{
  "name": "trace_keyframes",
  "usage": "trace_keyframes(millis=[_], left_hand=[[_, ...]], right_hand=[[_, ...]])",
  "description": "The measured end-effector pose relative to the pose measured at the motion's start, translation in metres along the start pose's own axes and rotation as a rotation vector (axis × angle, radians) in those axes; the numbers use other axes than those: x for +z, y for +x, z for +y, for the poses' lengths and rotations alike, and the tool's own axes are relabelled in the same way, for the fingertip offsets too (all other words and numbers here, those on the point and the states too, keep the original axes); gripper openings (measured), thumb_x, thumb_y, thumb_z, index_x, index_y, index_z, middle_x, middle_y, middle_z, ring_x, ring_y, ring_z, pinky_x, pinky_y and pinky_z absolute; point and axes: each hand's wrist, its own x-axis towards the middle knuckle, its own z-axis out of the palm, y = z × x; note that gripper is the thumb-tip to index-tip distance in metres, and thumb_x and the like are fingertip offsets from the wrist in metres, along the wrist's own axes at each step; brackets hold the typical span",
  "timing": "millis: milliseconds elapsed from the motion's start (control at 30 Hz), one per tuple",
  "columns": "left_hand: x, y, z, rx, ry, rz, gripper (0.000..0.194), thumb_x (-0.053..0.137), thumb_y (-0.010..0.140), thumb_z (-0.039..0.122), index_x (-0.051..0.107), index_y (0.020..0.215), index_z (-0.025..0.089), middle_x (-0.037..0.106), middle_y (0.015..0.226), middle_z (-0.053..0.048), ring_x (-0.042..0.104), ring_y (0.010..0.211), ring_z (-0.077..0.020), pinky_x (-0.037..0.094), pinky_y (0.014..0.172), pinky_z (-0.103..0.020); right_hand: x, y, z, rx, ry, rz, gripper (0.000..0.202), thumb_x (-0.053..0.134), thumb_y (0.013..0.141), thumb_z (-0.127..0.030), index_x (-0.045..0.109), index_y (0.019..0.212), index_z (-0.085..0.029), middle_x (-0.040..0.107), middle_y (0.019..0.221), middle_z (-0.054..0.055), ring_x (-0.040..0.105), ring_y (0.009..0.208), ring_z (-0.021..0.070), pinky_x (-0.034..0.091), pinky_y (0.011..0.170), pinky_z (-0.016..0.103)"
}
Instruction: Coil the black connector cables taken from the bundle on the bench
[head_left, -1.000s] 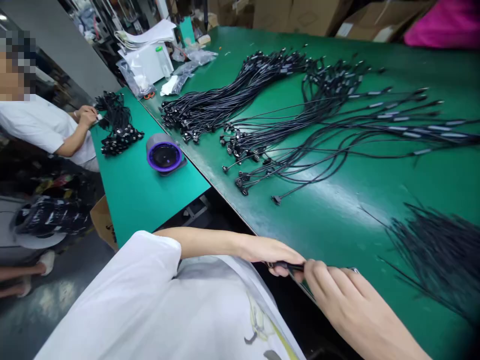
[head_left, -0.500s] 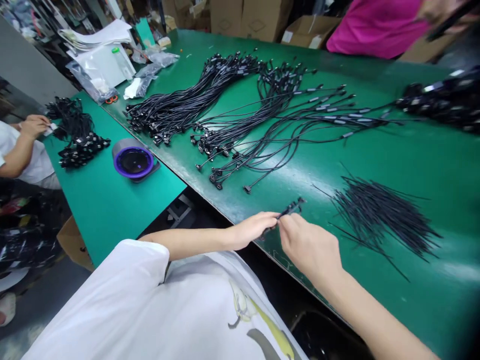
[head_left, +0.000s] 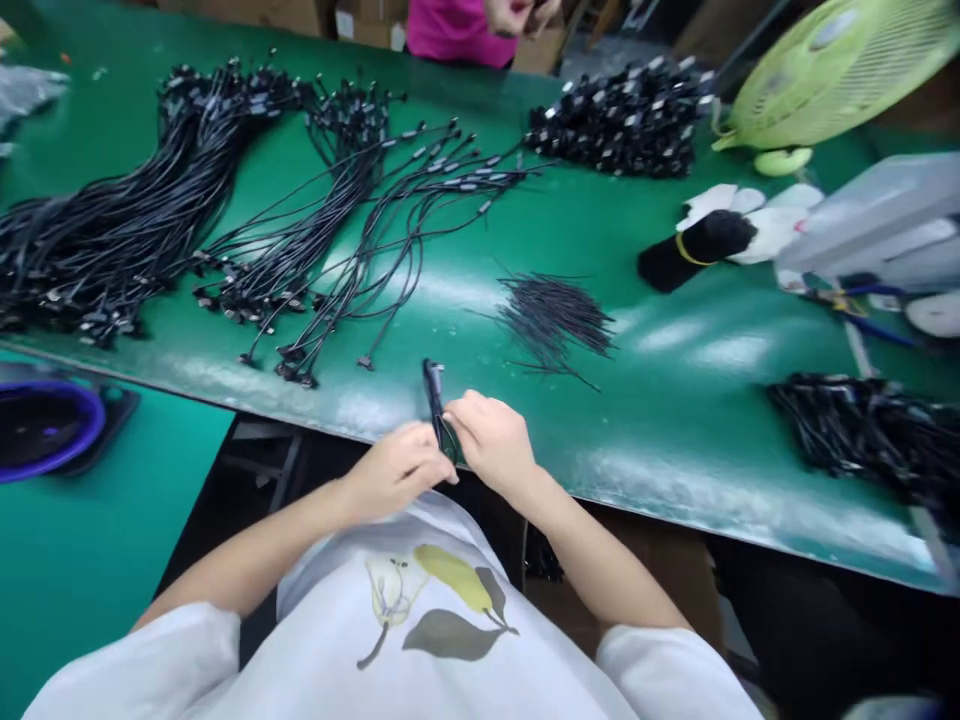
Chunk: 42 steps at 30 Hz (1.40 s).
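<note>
Left hand (head_left: 401, 466): I saw it gripping the black cable (head_left: 433, 392).
Right hand (head_left: 492, 440): pinched it too.
Cable: stood between both hands.
Plastic bag (head_left: 28, 92): beyond left hand, contents unclear to me.

Lime-green fan (head_left: 844, 75), purple-rimmed object (head_left: 45, 428), pink shirt (head_left: 456, 32)

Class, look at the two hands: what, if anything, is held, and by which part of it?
A folded black cable, by its lower, looped part, in the left hand; the right hand is at its side, its exact hold unclear.
</note>
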Motion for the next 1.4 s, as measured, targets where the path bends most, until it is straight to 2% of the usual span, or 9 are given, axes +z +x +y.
trace_keyframes(millis=[233,367,533,767,900,1033,1100,1233,1400], left_hand=[[-0.011,0.012,-0.019,-0.306,-0.441,0.277,0.072,0.034,0.085,0.076,0.072,0.072,0.016,0.057,0.061,-0.005,0.05,0.06,-0.0185,0.045,0.061,-0.03],[-0.019,0.011,0.002,-0.181,-0.143,0.279,0.049,0.051,0.089,0.056,0.075,0.075,0.017,0.061,0.069,-0.006,0.051,0.065,-0.0172,0.043,0.067,-0.028],[0.013,0.017,0.001,-0.207,-0.021,0.197,0.038,0.057,0.088,0.042,0.066,0.061,0.017,0.061,0.068,-0.004,0.054,0.071,-0.0175,0.041,0.074,-0.027],[0.009,0.021,-0.028,-0.302,-0.499,0.128,0.064,0.038,0.089,0.068,0.071,0.096,0.014,0.066,0.089,-0.009,0.059,0.079,-0.0183,0.046,0.073,-0.029],[0.004,0.019,-0.018,-0.102,-0.289,0.147,0.043,0.061,0.086,0.052,0.07,0.114,0.021,0.061,0.13,-0.009,0.048,0.128,-0.0258,0.033,0.11,-0.035],[0.008,0.022,-0.015,-0.113,-0.231,0.14,0.038,0.063,0.088,0.042,0.067,0.119,0.021,0.061,0.134,-0.011,0.05,0.129,-0.0265,0.033,0.112,-0.038],[0.011,0.025,-0.017,-0.18,-0.38,0.203,0.036,0.062,0.088,0.041,0.066,0.117,0.019,0.068,0.122,-0.011,0.06,0.115,-0.0241,0.043,0.102,-0.036],[0.013,0.034,-0.016,-0.293,-0.595,0.292,0.029,0.066,0.085,0.039,0.065,0.102,0.016,0.067,0.072,0.0,0.059,0.059,-0.0097,0.046,0.061,-0.021],[0.013,0.035,0.0,-0.358,-0.607,-0.06,0.032,0.061,0.087,0.045,0.061,0.082,0.014,0.053,0.057,0.003,0.041,0.045,-0.0059,0.031,0.047,-0.021]], right_hand=[[0.01,-0.007,-0.02,-0.333,-0.246,-0.046,0.024,0.039,0.097,-0.021,0.06,0.084,-0.02,0.055,0.07,0.001,0.046,0.067,0.015,0.025,0.063,0.03],[0.009,-0.006,-0.008,-0.137,-0.259,0.017,0.025,0.039,0.097,-0.02,0.06,0.084,-0.019,0.058,0.073,0.001,0.048,0.067,0.0145,0.027,0.064,0.029],[-0.003,-0.002,0.0,0.074,-0.251,0.212,0.038,0.033,0.102,-0.028,0.061,0.078,-0.019,0.057,0.071,0.003,0.047,0.065,0.0151,0.03,0.067,0.028],[0.019,-0.013,-0.01,0.176,0.282,0.08,0.033,0.037,0.1,-0.03,0.058,0.076,-0.019,0.058,0.076,0.003,0.053,0.07,0.0142,0.037,0.069,0.025],[0.035,-0.013,-0.003,0.3,0.578,0.06,0.034,0.043,0.096,-0.04,0.059,0.075,-0.019,0.058,0.077,0.003,0.054,0.074,0.0159,0.039,0.069,0.027],[0.038,-0.017,0.008,0.415,0.956,-0.086,0.041,0.041,0.095,-0.05,0.056,0.074,-0.018,0.045,0.058,-0.003,0.038,0.049,0.0103,0.033,0.051,0.024],[0.026,-0.023,0.008,0.371,0.83,-0.11,0.041,0.04,0.097,-0.047,0.058,0.073,-0.018,0.048,0.058,-0.002,0.04,0.049,0.0104,0.034,0.052,0.025],[-0.013,-0.025,0.003,0.089,0.154,0.198,0.029,0.04,0.1,-0.032,0.067,0.095,-0.02,0.066,0.093,0.007,0.057,0.087,0.0175,0.041,0.079,0.032],[-0.021,-0.002,0.028,-0.369,-0.287,0.096,0.039,0.04,0.099,-0.046,0.067,0.098,-0.018,0.066,0.092,0.009,0.054,0.093,0.0222,0.038,0.083,0.036]])
